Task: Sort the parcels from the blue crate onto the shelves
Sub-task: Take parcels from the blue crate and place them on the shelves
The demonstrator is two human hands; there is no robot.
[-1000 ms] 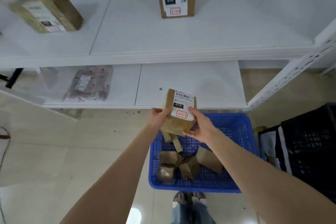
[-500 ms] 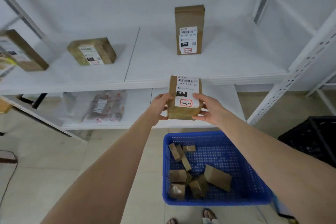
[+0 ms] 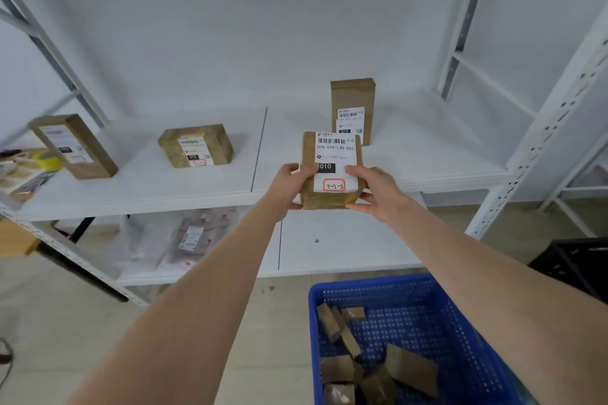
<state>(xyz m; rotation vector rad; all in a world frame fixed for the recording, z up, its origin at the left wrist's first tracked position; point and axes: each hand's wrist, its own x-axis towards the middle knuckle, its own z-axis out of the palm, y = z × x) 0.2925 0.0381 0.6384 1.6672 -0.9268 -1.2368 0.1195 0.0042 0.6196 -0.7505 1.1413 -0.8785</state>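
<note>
Our left hand (image 3: 287,187) and right hand (image 3: 378,191) both grasp labelled parcel (image 3: 332,171) at upper shelf (image 3: 164,187) front edge, above blue crate (image 3: 467,339).

This is a parcel stockroom or sorting room. A white metal shelf rack (image 3: 427,148) with perforated uprights (image 3: 539,141) carries a standing parcel (image 3: 352,99), a flat parcel (image 3: 196,145) and a leaning parcel (image 3: 74,146), all brown cardboard with printed barcode labels. In front of the rack, the held parcel (image 3: 332,171) shows a barcode, "010" and a hand-written "3-2-3" boxed in red, while on the floor before the rack stand a blue crate (image 3: 371,283) of more brown parcels and a black crate (image 3: 579,260).
</note>
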